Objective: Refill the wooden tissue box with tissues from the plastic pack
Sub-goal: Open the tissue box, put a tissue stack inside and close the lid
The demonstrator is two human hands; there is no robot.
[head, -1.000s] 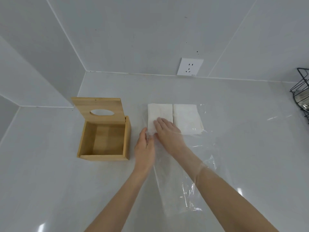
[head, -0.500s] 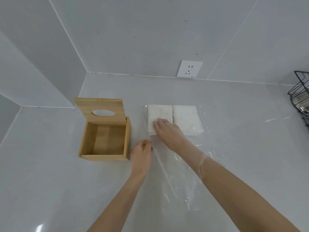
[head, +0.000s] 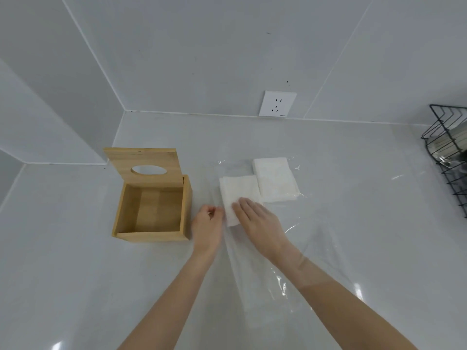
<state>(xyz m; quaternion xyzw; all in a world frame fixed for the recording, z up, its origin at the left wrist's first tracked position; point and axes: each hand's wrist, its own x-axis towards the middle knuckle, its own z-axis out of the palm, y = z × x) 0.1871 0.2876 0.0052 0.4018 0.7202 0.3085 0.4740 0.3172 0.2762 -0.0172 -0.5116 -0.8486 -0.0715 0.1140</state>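
The wooden tissue box (head: pixel 186 205) stands open and empty on the white counter, its lid (head: pixel 141 157) with an oval hole tilted up at the back. Right of it lies the clear plastic pack (head: pixel 252 274) with two white tissue stacks inside. My right hand (head: pixel 260 223) reaches into the pack and rests on the near end of the left tissue stack (head: pixel 237 190), which is skewed and sits nearer to me than the right stack (head: pixel 275 180). My left hand (head: pixel 207 228) pinches the pack's left edge beside the box.
A black wire rack (head: pixel 447 157) holding metal dishes stands at the right edge. A white wall socket (head: pixel 277 103) sits above the counter's back edge. Tiled walls close the back and the left corner.
My right hand has dragged the left tissue stack toward me, out of line with the right stack. My left hand has shifted left and pulled the plastic edge with it.
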